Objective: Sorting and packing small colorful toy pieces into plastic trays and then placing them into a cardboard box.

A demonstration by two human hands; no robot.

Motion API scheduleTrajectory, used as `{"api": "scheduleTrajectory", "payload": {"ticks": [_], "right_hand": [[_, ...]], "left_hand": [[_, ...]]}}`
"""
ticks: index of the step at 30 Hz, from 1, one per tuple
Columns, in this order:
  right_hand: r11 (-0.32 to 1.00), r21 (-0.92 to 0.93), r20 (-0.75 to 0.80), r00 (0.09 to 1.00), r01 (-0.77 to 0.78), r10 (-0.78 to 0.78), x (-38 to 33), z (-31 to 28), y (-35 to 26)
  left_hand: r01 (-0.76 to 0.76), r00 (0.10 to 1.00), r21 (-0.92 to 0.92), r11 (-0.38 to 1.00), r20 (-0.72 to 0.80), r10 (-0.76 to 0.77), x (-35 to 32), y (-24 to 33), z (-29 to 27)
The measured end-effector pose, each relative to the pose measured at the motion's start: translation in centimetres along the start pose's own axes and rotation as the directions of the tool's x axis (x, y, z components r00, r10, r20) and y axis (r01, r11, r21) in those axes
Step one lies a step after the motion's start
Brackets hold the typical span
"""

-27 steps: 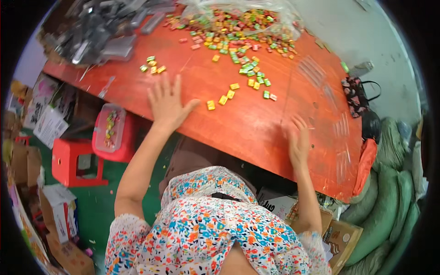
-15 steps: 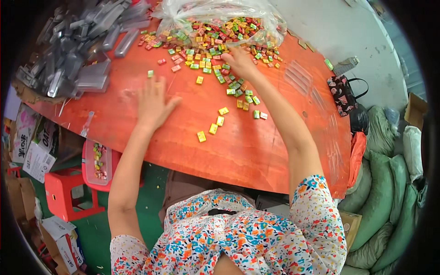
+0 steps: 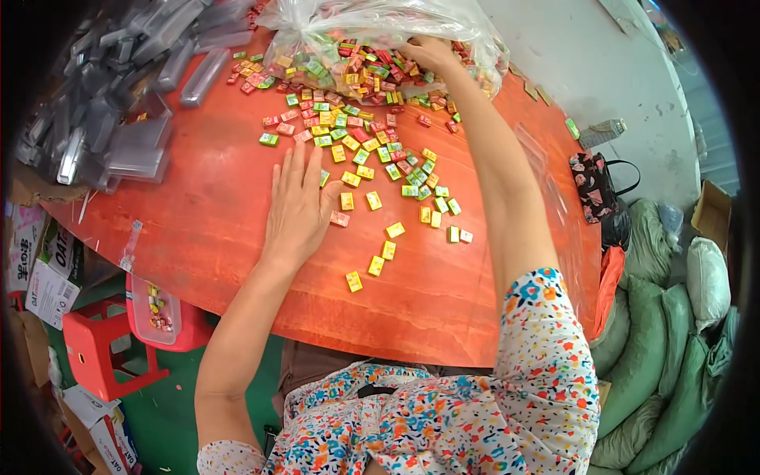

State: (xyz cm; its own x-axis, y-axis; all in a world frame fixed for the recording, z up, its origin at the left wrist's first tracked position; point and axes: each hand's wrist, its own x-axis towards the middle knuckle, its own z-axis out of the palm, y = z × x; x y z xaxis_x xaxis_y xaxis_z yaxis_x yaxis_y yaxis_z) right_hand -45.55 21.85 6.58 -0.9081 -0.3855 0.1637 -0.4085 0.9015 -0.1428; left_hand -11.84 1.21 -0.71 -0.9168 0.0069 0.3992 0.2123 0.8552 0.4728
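Worktop [image 3: 443,317], red and wide, carries everything in hand. At its far side a clear plastic bag [image 3: 380,20] lies open, with small wrapped pieces [image 3: 354,282] inside it and spilling from its mouth toward the person. A heap of clear cases [image 3: 95,87] fills the far left. Below the near left edge, a clear tub [image 3: 141,313] holds more pieces. The right hand [image 3: 431,55] reaches into the bag's mouth; its fingertips are hidden, so whether it grips any is unclear. The left hand [image 3: 297,206] is open, palm down, fingers extended and thumb spread beside loose pieces, with nothing visibly held. The step looks like drawing pieces out of the bag; the next move seems to call for a sweeping pull by the right hand, with the left ready to gather.
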Motion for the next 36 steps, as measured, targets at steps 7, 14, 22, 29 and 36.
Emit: {"api": "scheduleTrajectory", "payload": {"ticks": [7, 14, 22, 29, 36], "right_hand": [[0.956, 0.291, 0.283, 0.958, -0.045, -0.041, -3.3, 0.0, -8.8], [0.953, 0.159, -0.083, 0.965, 0.258, -0.247, -17.0, 2.9, -11.6], [0.793, -0.178, -0.003, 0.806, 0.582, -0.592, -26.9, 2.4, -12.9], [0.896, -0.119, 0.118, 0.902, 0.427, -0.415, -31.0, 0.2, -6.1], [0.873, -0.214, 0.078, 0.898, 0.439, -0.432, -33.0, 1.9, -10.7]], "left_hand": [[0.085, 0.996, -0.144, 0.986, -0.013, -0.088, 0.1, 0.0, -0.9], [0.025, 0.994, -0.258, 0.966, -0.098, -0.052, 0.6, -0.2, -0.3], [-0.015, 1.0, -0.178, 0.984, -0.019, 0.012, -0.9, -1.6, -0.2], [-0.282, 0.934, 0.32, 0.904, 0.308, 0.182, -6.1, 2.7, -3.1], [-0.113, 0.993, 0.323, 0.94, 0.054, 0.101, -6.8, 2.1, -1.1]]}}
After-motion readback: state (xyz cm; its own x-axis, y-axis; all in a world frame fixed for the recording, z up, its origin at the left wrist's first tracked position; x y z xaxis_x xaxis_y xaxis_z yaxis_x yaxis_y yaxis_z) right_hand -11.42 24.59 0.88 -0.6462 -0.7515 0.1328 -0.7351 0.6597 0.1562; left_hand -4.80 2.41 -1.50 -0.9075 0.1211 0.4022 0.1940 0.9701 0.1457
